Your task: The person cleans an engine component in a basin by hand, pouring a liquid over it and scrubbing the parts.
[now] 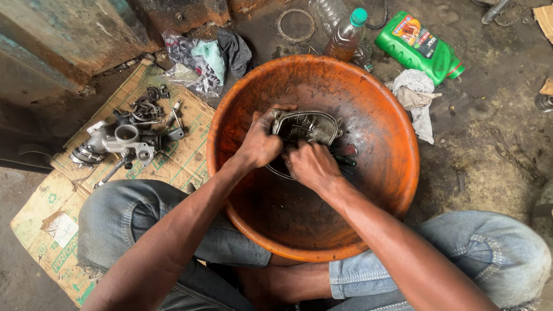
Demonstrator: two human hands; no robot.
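A large orange plastic basin [380, 109] sits on the ground between my knees. Inside it lies a grey metal engine cover [308, 126], dirty and oily. My left hand [260, 141] grips the cover's left edge, fingers curled over its top rim. My right hand [313, 165] is closed just below the cover, pressing against its lower side; whether it holds a small tool or brush is hidden. A dark red object [345, 151] shows beside my right hand in the basin.
Flattened cardboard [190, 155] at left carries a grey carburettor-like part [118, 141] and several small metal pieces [152, 103]. A green oil jug [417, 46], a plastic bottle of amber liquid [345, 37], a white rag [417, 95] and bagged rags [199, 63] lie beyond the basin.
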